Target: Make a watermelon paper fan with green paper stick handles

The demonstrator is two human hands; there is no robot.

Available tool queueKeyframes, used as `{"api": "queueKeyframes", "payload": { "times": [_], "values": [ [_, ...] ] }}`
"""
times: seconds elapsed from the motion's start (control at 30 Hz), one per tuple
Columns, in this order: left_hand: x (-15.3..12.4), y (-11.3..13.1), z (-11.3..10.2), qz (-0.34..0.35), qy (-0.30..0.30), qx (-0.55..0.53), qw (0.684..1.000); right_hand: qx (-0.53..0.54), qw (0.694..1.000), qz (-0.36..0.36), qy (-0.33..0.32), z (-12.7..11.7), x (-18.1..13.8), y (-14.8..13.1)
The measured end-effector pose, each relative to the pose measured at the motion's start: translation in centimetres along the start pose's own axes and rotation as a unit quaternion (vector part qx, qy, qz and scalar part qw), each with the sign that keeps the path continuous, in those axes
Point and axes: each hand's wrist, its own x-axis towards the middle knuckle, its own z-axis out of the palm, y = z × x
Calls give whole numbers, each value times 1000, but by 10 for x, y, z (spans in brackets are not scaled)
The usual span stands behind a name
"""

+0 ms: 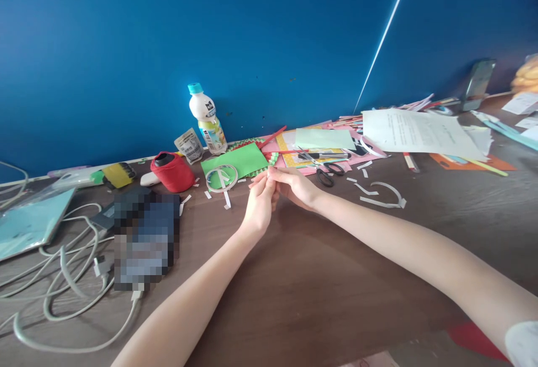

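Note:
My left hand (259, 205) and my right hand (297, 186) meet above the middle of the table, fingers pinched together. From between the fingertips a green-and-white folded paper strip (273, 158) sticks up; the fingers hide its lower part. Just beyond the hands lie a green paper sheet (239, 159) and a ring of white tape (221, 179). Black-handled scissors (324, 176) rest near my right hand, with a black marker pen (330, 156) behind them. Small white paper scraps (227, 200) are scattered around.
Along the blue wall stand a drink bottle (208, 120) and a red roll (173, 172). A phone (147, 238) and pale cables (63, 260) lie at left. At right are a printed sheet (420, 131), a curled white strip (389, 196) and a leaning phone (479, 84).

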Motion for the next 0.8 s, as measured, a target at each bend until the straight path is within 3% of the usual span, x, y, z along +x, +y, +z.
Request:
{"api": "queueKeyframes", "payload": {
  "times": [0.2, 0.53, 0.7, 0.8],
  "values": [
    [-3, 2, 4, 6, -5, 3, 1000, -22, 999, -10, 41, -1, 0, 3],
    [1, -7, 0, 26, -7, 25, 999, -28, 999, -16, 34, -3, 0, 3],
    [4, -11, 0, 35, -55, 13, 998, -38, 998, 1, 44, -4, 1, 1],
    [2, -10, 0, 5, -64, 23, 998, -19, 997, -4, 72, -8, 2, 0]
  ]
}}
